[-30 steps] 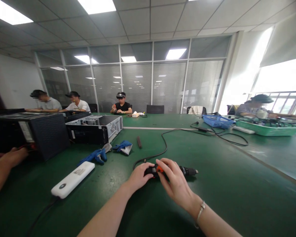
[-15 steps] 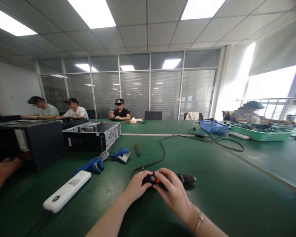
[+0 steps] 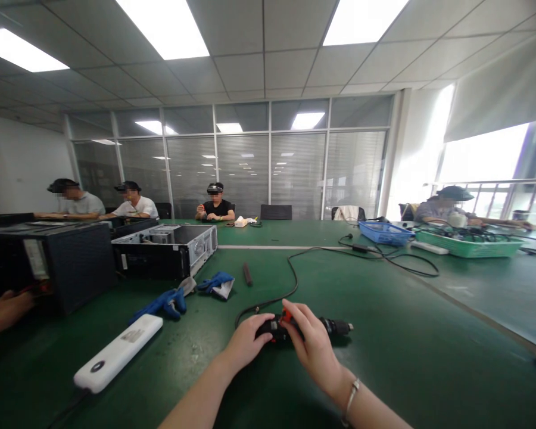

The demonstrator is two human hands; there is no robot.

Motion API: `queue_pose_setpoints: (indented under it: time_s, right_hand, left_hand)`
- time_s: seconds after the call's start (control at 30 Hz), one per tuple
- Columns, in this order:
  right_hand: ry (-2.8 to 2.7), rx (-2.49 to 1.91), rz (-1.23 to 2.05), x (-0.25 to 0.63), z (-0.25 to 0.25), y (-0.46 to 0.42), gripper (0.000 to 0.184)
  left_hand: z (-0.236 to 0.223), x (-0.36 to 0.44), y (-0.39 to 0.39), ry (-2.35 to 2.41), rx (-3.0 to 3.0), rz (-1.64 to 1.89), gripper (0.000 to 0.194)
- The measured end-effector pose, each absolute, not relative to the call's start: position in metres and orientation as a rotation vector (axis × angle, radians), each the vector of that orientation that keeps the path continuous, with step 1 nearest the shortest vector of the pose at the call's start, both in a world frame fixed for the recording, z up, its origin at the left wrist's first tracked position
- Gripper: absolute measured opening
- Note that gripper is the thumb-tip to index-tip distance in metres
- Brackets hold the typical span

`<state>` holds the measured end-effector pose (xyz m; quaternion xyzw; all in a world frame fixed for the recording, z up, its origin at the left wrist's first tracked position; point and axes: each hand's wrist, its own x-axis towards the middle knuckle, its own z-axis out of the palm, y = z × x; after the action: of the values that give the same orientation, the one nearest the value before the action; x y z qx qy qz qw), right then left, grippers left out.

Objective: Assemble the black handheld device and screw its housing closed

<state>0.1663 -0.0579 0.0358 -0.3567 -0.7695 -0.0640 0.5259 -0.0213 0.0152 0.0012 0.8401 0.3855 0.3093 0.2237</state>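
Observation:
A black power drill with red-orange parts lies on the green table in front of me, its chuck pointing right. My left hand is closed around the drill's left end, thumb and fingers on opposite sides. Above the drill's middle, my right hand pinches a small red-orange part. I cannot tell whether that part is still joined to the drill. My fingers hide much of the drill's body. A black cable runs up to the drill's left end.
A white power strip, blue gloves and a dark brown bar lie around. Computer cases stand left, where another person's hand works. Blue basket and green basket sit right. Several people sit around.
My right fingers have risen slightly and the red-orange part now stands up between them. My left hand keeps its place on the drill. The whole view has tilted slightly.

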Motion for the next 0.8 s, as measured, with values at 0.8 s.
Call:
queue_pose_setpoints:
  time_s: [0.8]
  right_hand:
    - [-1.682,-0.910,-0.053,0.158,0.042,-0.047,0.048]
  left_hand:
    - [0.006,-0.021,0.015,1.052,2.320,0.831,0.045]
